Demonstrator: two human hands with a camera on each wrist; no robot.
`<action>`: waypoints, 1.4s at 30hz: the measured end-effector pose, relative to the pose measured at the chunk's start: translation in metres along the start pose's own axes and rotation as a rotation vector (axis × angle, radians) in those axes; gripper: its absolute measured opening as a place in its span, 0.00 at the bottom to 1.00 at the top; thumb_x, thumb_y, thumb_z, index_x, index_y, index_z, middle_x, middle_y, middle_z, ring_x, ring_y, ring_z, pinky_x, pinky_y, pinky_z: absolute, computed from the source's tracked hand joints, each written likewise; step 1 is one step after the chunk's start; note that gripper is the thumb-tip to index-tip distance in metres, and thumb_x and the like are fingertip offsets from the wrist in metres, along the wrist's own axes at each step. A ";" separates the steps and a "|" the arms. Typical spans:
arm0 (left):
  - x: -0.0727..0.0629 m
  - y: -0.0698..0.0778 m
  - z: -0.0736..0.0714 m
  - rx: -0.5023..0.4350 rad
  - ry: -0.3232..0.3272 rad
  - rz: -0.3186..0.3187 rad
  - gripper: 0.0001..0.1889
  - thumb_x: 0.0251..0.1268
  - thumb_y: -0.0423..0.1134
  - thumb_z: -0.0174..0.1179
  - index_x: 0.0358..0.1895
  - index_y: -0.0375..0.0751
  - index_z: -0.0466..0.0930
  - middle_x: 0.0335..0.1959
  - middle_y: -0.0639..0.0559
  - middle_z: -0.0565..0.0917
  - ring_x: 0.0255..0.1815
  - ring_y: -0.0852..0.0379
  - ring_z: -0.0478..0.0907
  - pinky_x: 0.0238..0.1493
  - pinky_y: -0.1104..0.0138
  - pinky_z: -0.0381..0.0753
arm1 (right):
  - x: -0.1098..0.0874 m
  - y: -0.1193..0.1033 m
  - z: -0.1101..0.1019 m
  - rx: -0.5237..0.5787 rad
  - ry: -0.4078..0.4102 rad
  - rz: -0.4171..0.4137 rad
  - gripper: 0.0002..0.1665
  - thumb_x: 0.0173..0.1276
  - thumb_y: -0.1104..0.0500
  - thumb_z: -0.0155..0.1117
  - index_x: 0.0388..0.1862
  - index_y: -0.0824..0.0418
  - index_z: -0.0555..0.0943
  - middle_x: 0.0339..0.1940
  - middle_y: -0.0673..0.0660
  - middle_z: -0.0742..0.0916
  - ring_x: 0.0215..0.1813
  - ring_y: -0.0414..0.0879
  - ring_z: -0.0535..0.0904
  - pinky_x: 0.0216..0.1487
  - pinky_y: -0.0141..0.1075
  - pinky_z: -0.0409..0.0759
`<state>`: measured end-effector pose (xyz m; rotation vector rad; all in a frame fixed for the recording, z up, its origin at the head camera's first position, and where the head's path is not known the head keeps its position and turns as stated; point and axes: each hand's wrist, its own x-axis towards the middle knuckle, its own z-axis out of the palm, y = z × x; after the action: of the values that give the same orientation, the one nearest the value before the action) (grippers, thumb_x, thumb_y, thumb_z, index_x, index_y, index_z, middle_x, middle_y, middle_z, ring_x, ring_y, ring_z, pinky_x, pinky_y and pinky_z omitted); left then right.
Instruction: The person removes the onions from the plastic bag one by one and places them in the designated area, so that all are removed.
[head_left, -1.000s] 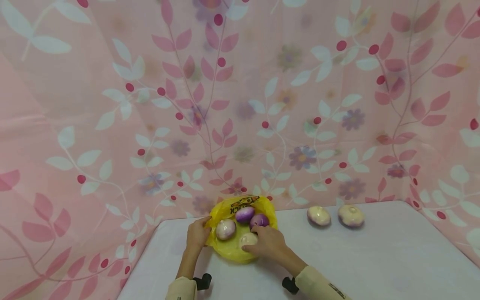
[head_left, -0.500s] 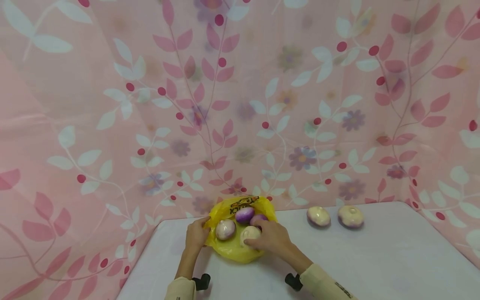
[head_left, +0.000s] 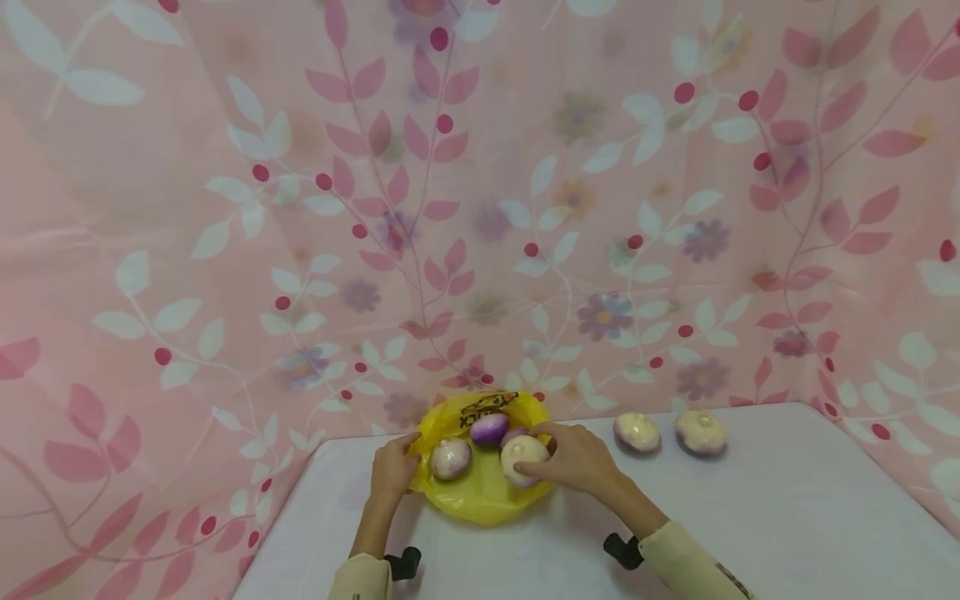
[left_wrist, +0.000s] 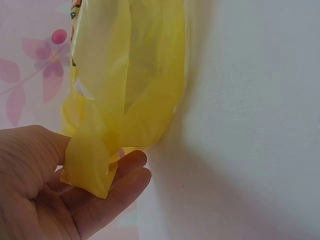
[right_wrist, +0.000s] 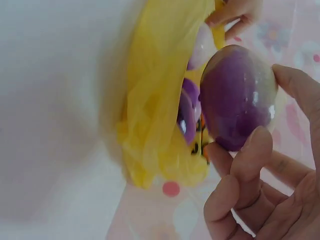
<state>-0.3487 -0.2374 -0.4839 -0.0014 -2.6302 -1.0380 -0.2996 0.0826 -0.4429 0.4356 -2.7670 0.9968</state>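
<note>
A yellow plastic bag (head_left: 480, 507) lies with its mouth spread open on the white table. My left hand (head_left: 394, 471) grips its left rim; in the left wrist view a fold of yellow film (left_wrist: 92, 160) sits between thumb and fingers. Over the bag's right side, my right hand (head_left: 581, 458) holds a white-and-purple turnip (right_wrist: 237, 97) between thumb and fingertips. Inside the bag are a pale turnip (head_left: 452, 459) at the left and a purple turnip (head_left: 490, 431) at the back. Another purple turnip (head_left: 512, 436) is mostly hidden behind the held one.
Two cream turnips with purple undersides, a nearer-left turnip (head_left: 637, 433) and a right turnip (head_left: 702, 433), rest near the table's back edge. A pink floral cloth (head_left: 480, 208) hangs behind the white table (head_left: 750, 517).
My right hand has drawn the turnip up and to the right from the bag's front part toward its right rim. The left hand stays on the bag's rim.
</note>
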 end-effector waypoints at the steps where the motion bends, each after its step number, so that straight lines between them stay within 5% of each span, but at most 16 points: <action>1: 0.000 0.000 0.000 -0.001 0.000 -0.002 0.20 0.59 0.27 0.61 0.57 0.34 0.82 0.52 0.28 0.81 0.16 0.53 0.76 0.08 0.65 0.77 | -0.001 0.003 -0.004 0.007 0.006 0.003 0.38 0.46 0.28 0.72 0.52 0.48 0.84 0.29 0.46 0.83 0.29 0.39 0.74 0.27 0.35 0.74; 18: 0.001 0.000 0.002 0.036 0.010 0.038 0.20 0.58 0.27 0.62 0.56 0.33 0.82 0.48 0.32 0.83 0.22 0.51 0.79 0.08 0.67 0.76 | -0.025 0.057 -0.054 -0.039 0.104 -0.021 0.39 0.51 0.29 0.71 0.55 0.53 0.83 0.31 0.47 0.86 0.33 0.42 0.78 0.29 0.36 0.76; 32: 0.001 -0.002 0.000 0.032 0.028 0.038 0.20 0.58 0.27 0.62 0.55 0.35 0.83 0.47 0.32 0.84 0.18 0.52 0.78 0.07 0.67 0.76 | -0.043 0.098 -0.095 0.009 0.089 0.089 0.41 0.56 0.32 0.70 0.62 0.55 0.78 0.40 0.57 0.87 0.20 0.42 0.79 0.22 0.38 0.76; 42: -0.002 -0.002 0.000 -0.007 0.007 0.012 0.21 0.59 0.27 0.62 0.58 0.33 0.81 0.48 0.29 0.82 0.15 0.55 0.76 0.08 0.66 0.77 | -0.058 0.132 -0.127 -0.093 0.136 0.140 0.47 0.57 0.29 0.67 0.64 0.60 0.76 0.42 0.61 0.88 0.30 0.45 0.82 0.28 0.40 0.74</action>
<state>-0.3468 -0.2391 -0.4860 -0.0154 -2.6169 -1.0418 -0.2811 0.2739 -0.4395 0.1555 -2.7364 0.8864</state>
